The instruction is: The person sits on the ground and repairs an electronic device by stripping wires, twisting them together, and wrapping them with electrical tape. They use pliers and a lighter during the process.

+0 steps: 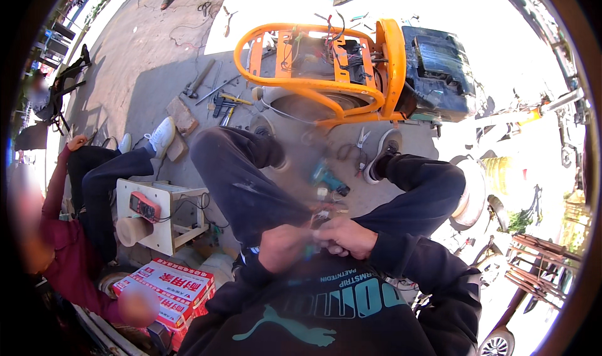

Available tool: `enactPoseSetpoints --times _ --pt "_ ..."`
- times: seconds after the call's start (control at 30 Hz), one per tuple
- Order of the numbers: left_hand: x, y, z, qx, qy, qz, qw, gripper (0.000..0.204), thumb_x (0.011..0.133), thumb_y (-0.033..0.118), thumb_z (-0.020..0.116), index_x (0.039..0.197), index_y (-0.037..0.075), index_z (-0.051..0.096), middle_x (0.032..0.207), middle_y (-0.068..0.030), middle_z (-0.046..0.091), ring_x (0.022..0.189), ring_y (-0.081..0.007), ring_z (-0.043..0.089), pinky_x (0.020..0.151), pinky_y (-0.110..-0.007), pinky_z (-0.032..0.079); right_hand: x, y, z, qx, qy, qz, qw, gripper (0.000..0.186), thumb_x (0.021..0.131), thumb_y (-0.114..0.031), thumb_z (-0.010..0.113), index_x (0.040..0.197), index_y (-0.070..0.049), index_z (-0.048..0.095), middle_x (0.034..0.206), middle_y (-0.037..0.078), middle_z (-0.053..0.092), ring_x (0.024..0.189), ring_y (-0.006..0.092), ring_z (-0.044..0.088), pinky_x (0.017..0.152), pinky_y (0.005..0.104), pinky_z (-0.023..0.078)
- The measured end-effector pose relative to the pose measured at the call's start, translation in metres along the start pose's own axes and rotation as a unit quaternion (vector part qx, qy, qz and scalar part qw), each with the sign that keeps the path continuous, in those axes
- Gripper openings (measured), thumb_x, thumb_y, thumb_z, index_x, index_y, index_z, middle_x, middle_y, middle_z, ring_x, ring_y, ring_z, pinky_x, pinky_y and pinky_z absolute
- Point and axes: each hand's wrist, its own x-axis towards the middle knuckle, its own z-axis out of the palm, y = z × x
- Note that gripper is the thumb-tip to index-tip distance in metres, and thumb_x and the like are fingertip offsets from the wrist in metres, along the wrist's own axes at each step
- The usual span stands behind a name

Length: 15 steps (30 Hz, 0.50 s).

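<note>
At lower centre, our left hand [286, 248] and right hand [347, 237] curl close, their grip's contents unclear; we should steady the blurred wires [320, 214] just above.

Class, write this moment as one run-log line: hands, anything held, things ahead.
left hand, right hand: curled, close together | held: too blurred to tell | ahead: teal power tool, scissors, orange frame
</note>
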Motion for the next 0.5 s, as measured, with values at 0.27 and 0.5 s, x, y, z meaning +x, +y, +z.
enactPoseSetpoints --times 0.27,0.5 --pt "0.002 -0.003 0.002 0.0 -0.022 -0.029 0.999 0.023 0.08 -0.007 0.075 0.101 0.001 0.077 0.087 -0.0157 0.074 0.077 -0.0313 0.072 0.07 -0.038 0.057 -0.018 -0.015 0.004 -0.716 0.129 -0.388 0.566 0.025 0.081 -0.021 0.063 0.098 -0.003 0.063 0.083 0.01 0.063 0.073 0.0242 0.064 0.056 0.0347 0.051" --pt "0.002 -0.002 0.001 0.001 -0.006 -0.013 1.0 0.026 0.079 -0.01 0.072 0.102 0.001 0.077 0.087 -0.0158 0.074 0.079 -0.0311 0.073 0.07 -0.037 0.057 -0.012 -0.014 -0.007 -0.749 0.119 -0.446 0.475 0.017 0.083 -0.021 0.066 0.091 -0.006 0.065 0.077 0.007 0.059 0.07 0.0222 0.061 0.056 0.0353 0.05"
